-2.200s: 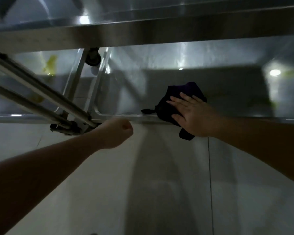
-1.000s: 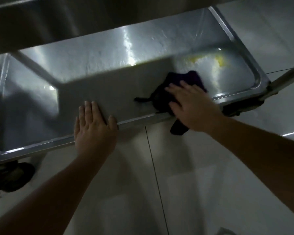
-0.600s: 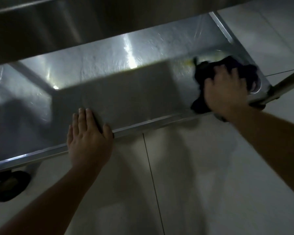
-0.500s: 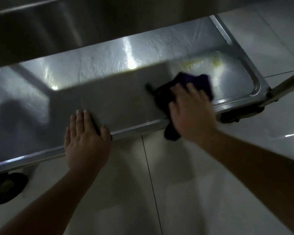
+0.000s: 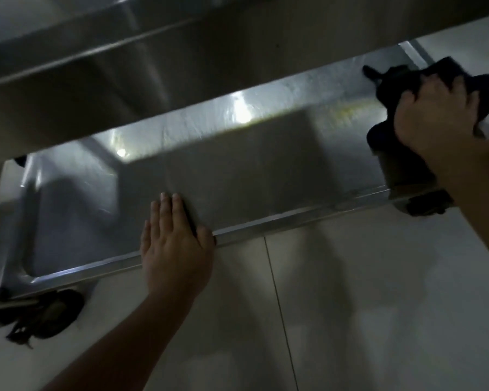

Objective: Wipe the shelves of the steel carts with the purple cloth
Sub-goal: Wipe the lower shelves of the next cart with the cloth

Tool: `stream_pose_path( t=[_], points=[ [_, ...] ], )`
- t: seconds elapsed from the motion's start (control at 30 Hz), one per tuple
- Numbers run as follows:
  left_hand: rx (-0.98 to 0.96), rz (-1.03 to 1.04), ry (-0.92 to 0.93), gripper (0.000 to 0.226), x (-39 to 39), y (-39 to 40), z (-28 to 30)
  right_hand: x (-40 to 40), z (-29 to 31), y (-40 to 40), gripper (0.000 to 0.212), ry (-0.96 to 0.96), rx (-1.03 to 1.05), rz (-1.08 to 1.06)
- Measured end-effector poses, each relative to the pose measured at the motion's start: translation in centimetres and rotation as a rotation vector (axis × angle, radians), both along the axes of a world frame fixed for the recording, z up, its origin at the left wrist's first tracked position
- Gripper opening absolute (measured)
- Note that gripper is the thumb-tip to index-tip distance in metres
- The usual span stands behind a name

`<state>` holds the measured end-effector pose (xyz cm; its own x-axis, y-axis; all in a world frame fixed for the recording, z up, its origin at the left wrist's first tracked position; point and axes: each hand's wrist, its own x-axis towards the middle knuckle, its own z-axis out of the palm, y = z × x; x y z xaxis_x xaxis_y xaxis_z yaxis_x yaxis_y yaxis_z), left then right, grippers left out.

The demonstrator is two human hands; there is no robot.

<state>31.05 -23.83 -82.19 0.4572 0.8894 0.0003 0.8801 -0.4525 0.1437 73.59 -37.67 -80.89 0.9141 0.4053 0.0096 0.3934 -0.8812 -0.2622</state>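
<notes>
The bottom shelf of the steel cart lies low over the floor, seen from above under the shelf over it. My right hand grips the dark purple cloth at the shelf's far right end, fingers curled into the fabric. My left hand rests flat on the shelf's front rim, fingers straight and reaching onto the shelf. A faint yellowish smear shows on the steel just left of the cloth.
The upper shelf of the cart overhangs the back of the bottom one. Black caster wheels sit under the front left corner and front right corner. Pale floor tiles fill the foreground.
My right hand has swept the cloth from the shelf's middle-right out to its far right end, and its fingers have curled into the fabric. The left hand stays on the front rim.
</notes>
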Motion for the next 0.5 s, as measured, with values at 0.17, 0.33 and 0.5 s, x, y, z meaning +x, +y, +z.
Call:
stream_pose_path(
  t=[0.17, 0.33, 0.5],
  points=[
    [-0.016, -0.001, 0.009, 0.085, 0.0, 0.2, -0.2, -7.7, 1.3, 7.9, 0.056, 0.048, 0.005, 0.257],
    [-0.027, -0.003, -0.01, 0.081, -0.3, 0.1, -0.1, -15.2, 0.7, 3.7, 0.057, 0.097, -0.049, 0.943],
    [-0.039, -0.025, -0.009, 0.081, -0.8, 0.3, -0.2, -8.6, 1.1, -5.2, 0.066, 0.107, -0.133, 0.915]
  ],
)
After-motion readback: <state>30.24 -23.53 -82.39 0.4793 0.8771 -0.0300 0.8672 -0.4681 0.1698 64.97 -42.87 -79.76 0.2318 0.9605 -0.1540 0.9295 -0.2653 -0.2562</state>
